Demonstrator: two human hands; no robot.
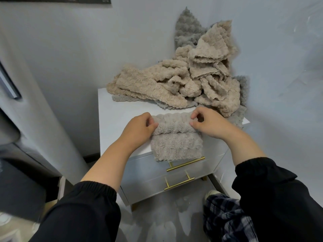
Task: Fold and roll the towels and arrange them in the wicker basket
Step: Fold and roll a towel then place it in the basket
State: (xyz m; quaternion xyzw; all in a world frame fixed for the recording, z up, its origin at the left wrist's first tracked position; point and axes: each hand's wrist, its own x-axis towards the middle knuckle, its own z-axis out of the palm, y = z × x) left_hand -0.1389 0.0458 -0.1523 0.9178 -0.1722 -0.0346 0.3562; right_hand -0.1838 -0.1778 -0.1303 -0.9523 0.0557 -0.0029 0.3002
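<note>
A folded grey-beige towel (176,142) lies on the near edge of the white cabinet top (111,109), its near end hanging over the top drawer. Its far end is rolled into a thick tube. My left hand (139,128) grips the tube's left end with curled fingers. My right hand (208,123) pinches the tube's right end between thumb and fingers. Behind it, a loose pile of beige towels (183,81) and grey towels (187,28) is heaped against the wall. No wicker basket is in view.
The cabinet has two drawers with gold bar handles (185,164). Walls close in behind and to the right. A grey appliance (26,84) stands at the left. A plaid trouser leg and a shoe (211,193) are on the floor at lower right.
</note>
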